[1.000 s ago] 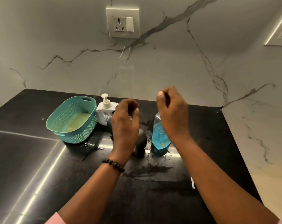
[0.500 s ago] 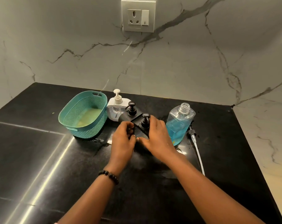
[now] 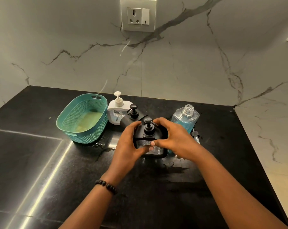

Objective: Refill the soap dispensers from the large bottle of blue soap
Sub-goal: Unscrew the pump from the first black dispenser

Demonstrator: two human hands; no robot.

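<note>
A black soap dispenser (image 3: 149, 131) with a black pump stands at the middle of the black countertop (image 3: 41, 162). My left hand (image 3: 128, 144) grips its left side and my right hand (image 3: 174, 139) grips its right side, thumbs meeting on its clear front. Behind it stand a second black dispenser (image 3: 133, 114) and a white dispenser (image 3: 117, 109). The large clear bottle of blue soap (image 3: 184, 119) stands uncapped to the right. Its pump with a long tube (image 3: 196, 136) lies on the counter by my right hand.
A teal perforated basket (image 3: 83, 118) sits at the left of the dispensers. Marble walls close off the back and right side, with a socket plate (image 3: 138, 15) high on the back wall. Wet patches mark the counter in front of the dispensers.
Both hands came down from in front of the bottles and closed round the front black dispenser, drawing it toward me, away from the second black one. The view shifted closer and downward.
</note>
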